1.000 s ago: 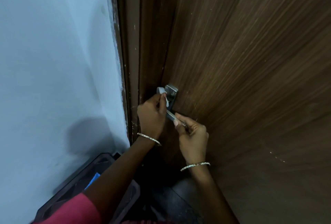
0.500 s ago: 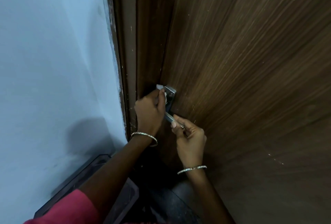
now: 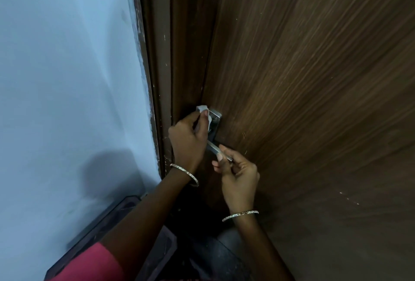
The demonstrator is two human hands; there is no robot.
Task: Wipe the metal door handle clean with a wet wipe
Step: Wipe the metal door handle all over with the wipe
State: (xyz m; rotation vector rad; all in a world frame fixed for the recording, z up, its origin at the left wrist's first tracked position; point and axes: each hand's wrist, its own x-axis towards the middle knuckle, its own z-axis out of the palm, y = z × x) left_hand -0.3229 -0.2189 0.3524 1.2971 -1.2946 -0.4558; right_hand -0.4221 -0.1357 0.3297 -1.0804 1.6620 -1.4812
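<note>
A metal door handle (image 3: pixel 215 146) with a square plate (image 3: pixel 217 117) sits at the left edge of a brown wooden door (image 3: pixel 314 101). My left hand (image 3: pixel 187 140) pinches a white wet wipe (image 3: pixel 204 113) and presses it against the plate's upper left corner. The free end of the lever is pinched between the fingertips of my right hand (image 3: pixel 238 172). Most of the lever's base is hidden behind my left hand.
A dark door frame (image 3: pixel 161 67) runs beside a pale blue wall (image 3: pixel 67 78) on the left. A dark plastic bin (image 3: pixel 107 231) stands on the floor below my left arm. Dark floor shows between my arms.
My left hand has slid the wipe slightly up and left on the handle plate. The right hand keeps its hold on the lever's end.
</note>
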